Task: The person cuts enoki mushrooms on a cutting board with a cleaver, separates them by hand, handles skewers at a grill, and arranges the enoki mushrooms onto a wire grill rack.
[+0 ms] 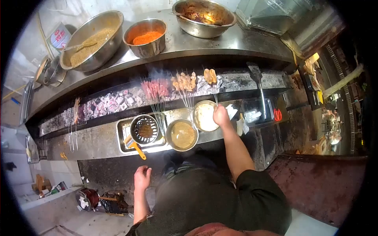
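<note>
My right hand (221, 115) is closed around the lower ends of the skewers whose browned meat (210, 76) lies over the charcoal grill. Beside it stands a bowl of pale seasoning (204, 116). Left of those skewers, lighter meat skewers (184, 82) and red meat skewers (155, 89) rest over the coals. My left hand (142, 177) hangs low in front of the counter, fingers loosely curled; whether it holds anything is hidden. Nearest to it is a brush with an orange handle (136, 149), leaning on a metal tray beside a perforated bowl (145, 130).
A bowl of murky liquid (182, 135) stands beside the tray. Behind the grill are bowls of brown seasoning (98, 43), red powder (147, 37) and dark sauce (204, 17). Thin skewers (76, 114) lie at the left. A spatula (260, 88) rests in a plastic container at the right.
</note>
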Motion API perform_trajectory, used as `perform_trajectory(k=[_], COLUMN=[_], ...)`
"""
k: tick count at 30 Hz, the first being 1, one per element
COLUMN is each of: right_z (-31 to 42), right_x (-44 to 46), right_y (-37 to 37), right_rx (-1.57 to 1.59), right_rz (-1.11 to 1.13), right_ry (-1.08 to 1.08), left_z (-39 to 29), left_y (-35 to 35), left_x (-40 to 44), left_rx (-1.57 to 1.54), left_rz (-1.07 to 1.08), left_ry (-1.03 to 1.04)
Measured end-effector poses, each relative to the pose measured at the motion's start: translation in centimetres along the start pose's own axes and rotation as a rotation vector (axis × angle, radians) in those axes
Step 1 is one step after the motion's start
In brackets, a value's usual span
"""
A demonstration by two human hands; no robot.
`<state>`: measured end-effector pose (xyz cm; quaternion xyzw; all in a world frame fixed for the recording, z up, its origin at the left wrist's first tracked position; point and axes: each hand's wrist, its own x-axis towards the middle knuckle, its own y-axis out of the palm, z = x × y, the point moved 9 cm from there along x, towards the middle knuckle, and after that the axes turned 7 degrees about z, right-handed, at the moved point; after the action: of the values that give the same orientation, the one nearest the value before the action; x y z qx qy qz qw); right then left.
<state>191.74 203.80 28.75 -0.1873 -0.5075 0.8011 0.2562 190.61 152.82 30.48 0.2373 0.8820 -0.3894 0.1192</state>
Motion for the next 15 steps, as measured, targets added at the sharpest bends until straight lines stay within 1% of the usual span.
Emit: perform_trajectory(k=[2, 3, 4, 8, 9, 11, 12, 15], right_z=[-1.5, -0.1, 2.1, 1.9, 1.5, 0.6, 1.0, 0.7], right_x=[-0.5, -1.4, -2.4, -2.5, -2.4, -2.4, -2.2, -2.2], right_y=[2.3, 2.5, 0.8, 3.9, 4.7, 6.3, 6.1, 6.0], right_rx=[0.944, 1.414, 1.520, 2.061, 2.080, 2.116, 2.118, 1.999], right_rz=[0.339, 0.512, 0.576, 0.917, 0.935, 0.973, 1.000, 0.996], right_ry=[0.208, 0.316, 0.328, 0.348, 0.351, 0.357, 0.291, 0.317], left_z=[-0.3, -0.6, -1.1, -3.1, -3.6, -3.9, -4.9, -8.2], left_y=[0.4, 0.5, 0.7, 1.8, 2.0, 2.8, 2.8, 2.8], left_x=[-0.5, -0.7, -0.9, -1.2, -1.3, -1.1, -0.8, 0.8], left_rx=[0.006, 0.019, 0.032, 0.050, 0.066, 0.040, 0.045, 0.025], left_rz=[0.002, 0.001, 0.001, 0.007, -0.009, 0.014, 0.005, -0.034], left_ry=[-0.029, -0.033, -0.037, -0.047, -0.014, -0.061, -0.034, 0.014])
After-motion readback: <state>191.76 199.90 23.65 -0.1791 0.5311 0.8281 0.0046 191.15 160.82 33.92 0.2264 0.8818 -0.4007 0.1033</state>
